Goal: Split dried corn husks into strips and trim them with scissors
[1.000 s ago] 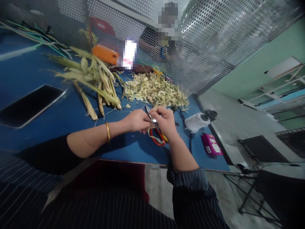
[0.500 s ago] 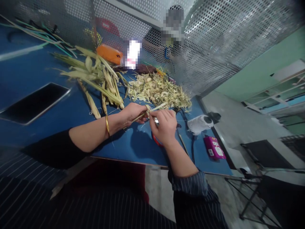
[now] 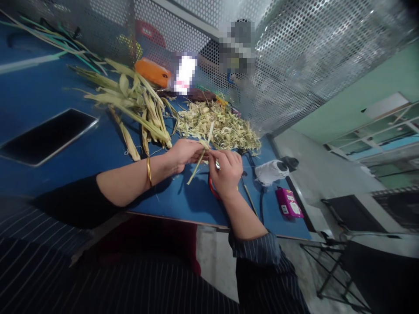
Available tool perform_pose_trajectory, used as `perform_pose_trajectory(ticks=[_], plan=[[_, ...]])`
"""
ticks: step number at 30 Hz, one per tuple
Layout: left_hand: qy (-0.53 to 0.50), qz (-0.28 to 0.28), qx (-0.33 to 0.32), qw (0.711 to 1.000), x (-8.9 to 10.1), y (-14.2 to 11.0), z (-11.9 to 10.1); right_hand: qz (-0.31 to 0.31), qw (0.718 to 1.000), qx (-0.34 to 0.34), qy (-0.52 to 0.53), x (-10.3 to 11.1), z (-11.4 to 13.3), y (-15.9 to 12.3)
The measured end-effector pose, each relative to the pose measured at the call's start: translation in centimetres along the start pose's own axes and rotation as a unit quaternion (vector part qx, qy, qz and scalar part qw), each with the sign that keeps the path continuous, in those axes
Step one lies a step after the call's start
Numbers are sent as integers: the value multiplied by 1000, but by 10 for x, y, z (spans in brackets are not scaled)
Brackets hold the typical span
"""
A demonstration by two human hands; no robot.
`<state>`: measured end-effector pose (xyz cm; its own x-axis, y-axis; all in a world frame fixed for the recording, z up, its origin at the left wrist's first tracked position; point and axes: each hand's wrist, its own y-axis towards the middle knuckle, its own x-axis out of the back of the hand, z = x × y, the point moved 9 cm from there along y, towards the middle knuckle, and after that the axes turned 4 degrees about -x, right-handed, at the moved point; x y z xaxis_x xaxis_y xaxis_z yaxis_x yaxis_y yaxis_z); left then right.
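My left hand (image 3: 185,155) is closed at the table's middle, with pale strips of dried husk pinched between its fingers. My right hand (image 3: 227,170) meets it fingertip to fingertip, also closed on the husk. One narrow husk strip (image 3: 195,169) crosses the grip slantwise, its lower end hanging free over the blue table. Something small and shiny shows at the right fingers, too hidden to name. Partly behind the right wrist is a red curved object (image 3: 212,186). A fine thread seems to run from my hands toward the white thread spool (image 3: 271,172).
Shredded husk (image 3: 221,124) lies heaped behind my hands. Long dried husks (image 3: 131,102) spread to the left, near a dark phone-like slab (image 3: 49,136). An orange packet (image 3: 152,72) stands at the perforated screen (image 3: 294,65). On the right is a purple packet (image 3: 290,203).
The strip between my hands has swung steeper, its lower end now pointing down toward me. Both hands stay together in nearly the same place. The view has shifted slightly.
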<state>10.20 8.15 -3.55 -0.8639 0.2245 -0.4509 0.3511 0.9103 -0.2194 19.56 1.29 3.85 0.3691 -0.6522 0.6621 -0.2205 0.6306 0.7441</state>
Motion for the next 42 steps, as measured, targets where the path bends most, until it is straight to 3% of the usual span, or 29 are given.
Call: perform_pose_trajectory(ticks=[6,15,21,25,29,34,36,39,42], plan=[[-22,16,18,999,-1,0,-2,-25,1000,-13,10,5,-5,3],[11,7,-48,999,1,4,-9,24,999,23,-5,0,3,3],[20,22,-64,998,1,7,-7,73,993,96,2,-7,23,0],[78,8,-55,995,2,4,-8,27,992,-22,123,2,0,6],[117,22,-18,993,-3,0,-7,-15,958,-165,235,2,-34,6],[132,65,-13,989,-10,-2,-6,54,898,-314,303,-27,-59,-7],[130,81,-13,988,-12,-3,-4,69,893,-328,300,-32,-61,-9],[134,90,-24,987,-15,-3,-2,58,913,-308,259,-31,-60,-7],[134,45,-45,989,-8,-1,-3,68,898,-326,287,-37,-62,-10]])
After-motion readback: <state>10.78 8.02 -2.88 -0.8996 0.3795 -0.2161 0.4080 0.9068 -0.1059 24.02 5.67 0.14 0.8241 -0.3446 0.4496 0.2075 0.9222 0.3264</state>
